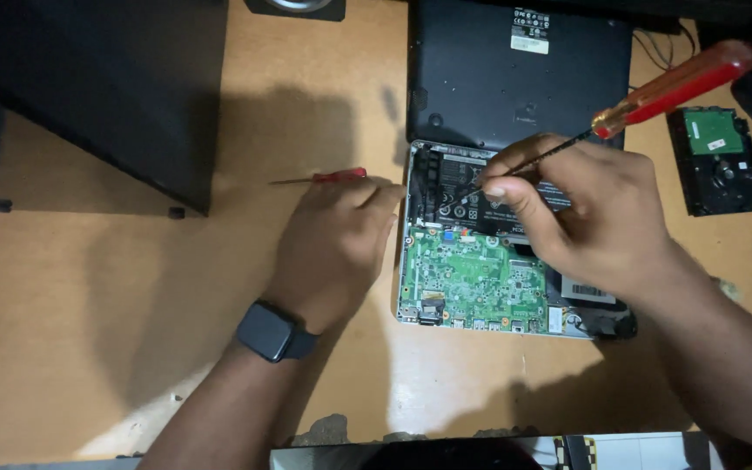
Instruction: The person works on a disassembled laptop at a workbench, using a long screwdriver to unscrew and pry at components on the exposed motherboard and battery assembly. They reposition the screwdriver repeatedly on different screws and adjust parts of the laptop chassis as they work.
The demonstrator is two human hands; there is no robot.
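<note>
Gripping the red-handled screwdriver (654, 91), the right hand (589, 213) hid part of the opened laptop (472, 278) on the surface (89, 331); the left hand (337, 248) lay clenched, covering a small red screwdriver (324, 177).

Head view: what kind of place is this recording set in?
Probably an electronics repair bench. An opened laptop shows its green board, the right hand works a red screwdriver into it, and a bare hard drive lies on the wooden table.
</note>
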